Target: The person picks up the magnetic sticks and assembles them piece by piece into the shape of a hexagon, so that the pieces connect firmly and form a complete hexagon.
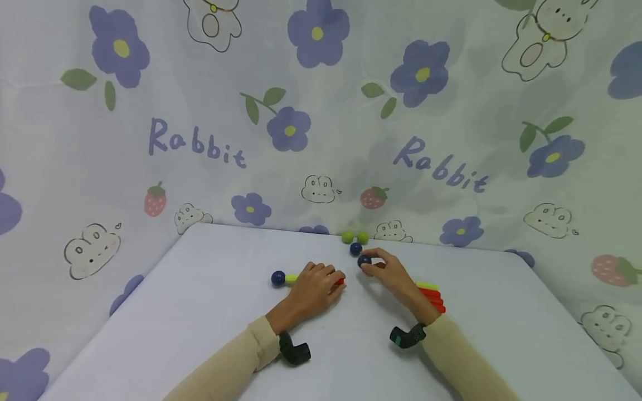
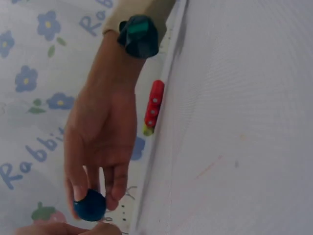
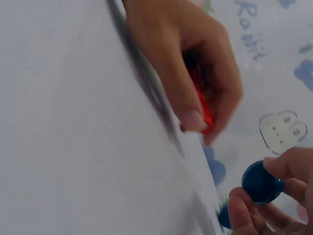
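Observation:
My right hand point(image 1: 388, 273) pinches a dark blue ball point(image 1: 364, 260) between thumb and fingertips, as the right wrist view shows with the ball point(image 3: 261, 182) up close. To its left, my left hand point(image 1: 313, 289) lies over a yellow-green rod point(image 1: 291, 278) and grips a red rod point(image 3: 205, 112), its red end poking out by the fingertips. A second dark blue ball point(image 1: 278, 278) sits at the left end of the yellow-green rod. How the two rods meet is hidden under the hand. Another dark blue ball point(image 1: 356, 249) rests just beyond my right fingertips.
Two green balls point(image 1: 355, 237) stand at the table's back edge. Beside my right forearm lie several red rods point(image 1: 435, 301) and a yellow-green rod point(image 1: 427, 287); silvery ends show on the red rods point(image 2: 152, 110) in the left wrist view. A printed cloth point(image 1: 321, 156) hangs behind the white table point(image 1: 215, 312).

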The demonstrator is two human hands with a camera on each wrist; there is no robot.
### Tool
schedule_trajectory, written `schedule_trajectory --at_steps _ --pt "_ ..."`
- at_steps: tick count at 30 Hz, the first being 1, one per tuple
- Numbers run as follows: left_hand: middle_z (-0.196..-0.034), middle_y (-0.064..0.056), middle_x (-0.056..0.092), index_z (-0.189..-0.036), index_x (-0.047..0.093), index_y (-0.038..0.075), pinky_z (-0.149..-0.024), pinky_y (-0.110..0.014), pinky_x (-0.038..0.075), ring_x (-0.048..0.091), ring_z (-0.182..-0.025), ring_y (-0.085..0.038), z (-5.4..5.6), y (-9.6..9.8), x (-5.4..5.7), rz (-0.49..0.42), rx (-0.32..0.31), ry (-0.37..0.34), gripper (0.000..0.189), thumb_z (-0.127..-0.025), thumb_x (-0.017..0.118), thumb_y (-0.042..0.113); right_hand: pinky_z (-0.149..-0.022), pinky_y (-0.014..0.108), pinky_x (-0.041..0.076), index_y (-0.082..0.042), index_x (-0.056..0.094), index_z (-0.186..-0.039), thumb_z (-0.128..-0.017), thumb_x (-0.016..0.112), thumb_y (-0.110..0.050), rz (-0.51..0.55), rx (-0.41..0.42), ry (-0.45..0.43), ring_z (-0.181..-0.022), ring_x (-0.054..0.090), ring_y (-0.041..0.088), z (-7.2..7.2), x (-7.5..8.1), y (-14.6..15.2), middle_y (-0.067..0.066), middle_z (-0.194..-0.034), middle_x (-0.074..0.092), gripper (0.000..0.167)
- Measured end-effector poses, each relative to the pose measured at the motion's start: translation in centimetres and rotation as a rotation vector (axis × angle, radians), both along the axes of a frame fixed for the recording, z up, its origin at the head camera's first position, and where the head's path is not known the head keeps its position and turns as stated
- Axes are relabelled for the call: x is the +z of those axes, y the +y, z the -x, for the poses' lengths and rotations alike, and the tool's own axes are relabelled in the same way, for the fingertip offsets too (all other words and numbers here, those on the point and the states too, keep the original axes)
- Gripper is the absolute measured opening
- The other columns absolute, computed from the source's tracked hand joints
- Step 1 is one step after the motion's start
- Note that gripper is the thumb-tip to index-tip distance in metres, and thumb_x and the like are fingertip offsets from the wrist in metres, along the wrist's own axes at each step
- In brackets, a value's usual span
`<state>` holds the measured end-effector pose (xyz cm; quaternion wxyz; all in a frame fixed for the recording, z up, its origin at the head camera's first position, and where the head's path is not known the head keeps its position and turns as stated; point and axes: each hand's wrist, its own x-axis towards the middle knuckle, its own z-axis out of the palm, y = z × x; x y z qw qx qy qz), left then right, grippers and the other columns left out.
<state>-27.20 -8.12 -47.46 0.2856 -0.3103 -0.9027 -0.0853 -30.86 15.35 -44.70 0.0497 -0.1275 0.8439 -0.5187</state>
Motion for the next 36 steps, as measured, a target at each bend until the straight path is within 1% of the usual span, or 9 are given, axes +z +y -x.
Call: schedule_trajectory --at_steps 2,4,8,12,20,24,29,32,36 --pt "-0.100 0.006 0.072 -0.110 0.071 0.024 -0.083 -0.034 0.047 0.064 -0.088 -0.014 0.0 0.0 0.1 0.001 -0.001 0.010 0.022 -0.095 0.065 0.039 -0.092 0.033 0.052 -0.015 0.057 -0.137 -0.094 0.069 -0.034 0.060 0.095 -0.031 -0.103 0.068 0.020 -1.5 -0.5 -0.5 0.011 -0.135 0.058 0.049" --pt "-0.102 0.006 0.073 -0.113 0.070 0.023 -0.085 -0.034 0.047 0.065 -0.090 -0.014 0.1 0.1 0.1 0.007 -0.006 0.012 0.023 -0.095 0.065 0.038 -0.090 0.030 0.053 -0.012 0.056 -0.139 -0.094 0.069 -0.034 0.112 0.154 -0.035 -0.102 0.068 0.022 -2.6 -1.1 -0.8 0.013 -0.132 0.059 0.052" --pt "-0.106 0.005 0.073 -0.118 0.069 0.022 -0.087 -0.034 0.046 0.065 -0.094 -0.014 0.1 0.5 0.1 0.014 -0.028 -0.002 0.027 -0.096 0.066 0.036 -0.086 0.025 0.054 -0.008 0.053 -0.140 -0.094 0.070 -0.030 0.197 0.128 -0.039 -0.099 0.068 0.021 -3.8 -1.9 -1.0 0.015 -0.129 0.061 0.054" --pt "-0.104 0.004 0.073 -0.116 0.068 0.021 -0.087 -0.034 0.046 0.065 -0.093 -0.015 -0.1 0.6 -0.1 -0.002 -0.045 -0.002 0.026 -0.095 0.068 0.036 -0.085 0.022 0.054 -0.005 0.055 -0.135 -0.093 0.072 -0.025 0.233 0.088 -0.050 -0.097 0.067 0.019 -3.9 -2.2 -0.9 0.015 -0.127 0.062 0.050" --pt "-0.104 0.005 0.073 -0.115 0.069 0.021 -0.088 -0.033 0.046 0.064 -0.092 -0.014 -0.2 0.1 -0.1 -0.001 -0.009 0.002 0.026 -0.095 0.067 0.036 -0.084 0.023 0.053 -0.005 0.056 -0.136 -0.095 0.069 -0.026 0.179 0.134 -0.024 -0.098 0.066 0.024 -3.6 -2.6 -1.5 0.018 -0.126 0.060 0.048" --pt "-0.103 0.004 0.072 -0.115 0.069 0.020 -0.087 -0.034 0.046 0.064 -0.091 -0.015 -0.1 -0.1 -0.3 -0.011 -0.019 0.002 0.027 -0.095 0.068 0.037 -0.085 0.022 0.053 -0.005 0.055 -0.136 -0.095 0.069 -0.024 0.171 0.136 -0.029 -0.098 0.067 0.025 -3.6 -2.5 -1.6 0.019 -0.128 0.059 0.047" --pt "-0.106 0.004 0.071 -0.120 0.068 0.020 -0.091 -0.036 0.046 0.063 -0.096 -0.015 0.0 -0.1 -0.2 -0.021 -0.015 0.010 0.037 -0.092 0.069 0.045 -0.088 0.022 0.053 -0.008 0.058 -0.132 -0.094 0.071 -0.026 0.162 0.136 -0.020 -0.101 0.067 0.023 -3.4 -2.3 -1.8 0.017 -0.129 0.059 0.045" --pt "-0.111 0.004 0.070 -0.126 0.065 0.021 -0.095 -0.038 0.044 0.063 -0.101 -0.015 0.0 -0.1 0.0 0.008 0.003 0.000 0.047 -0.091 0.067 0.052 -0.091 0.025 0.054 -0.009 0.059 -0.130 -0.093 0.071 -0.027 0.156 0.141 -0.029 -0.103 0.067 0.021 -3.4 -2.3 -1.9 0.015 -0.131 0.059 0.043" --pt "-0.113 0.004 0.071 -0.128 0.064 0.020 -0.097 -0.039 0.043 0.063 -0.102 -0.015 -0.1 -0.1 0.1 0.032 0.014 0.003 0.051 -0.091 0.065 0.056 -0.093 0.027 0.054 -0.009 0.060 -0.129 -0.093 0.071 -0.026 0.154 0.149 -0.027 -0.105 0.067 0.020 -3.3 -2.4 -1.9 0.013 -0.131 0.059 0.041"
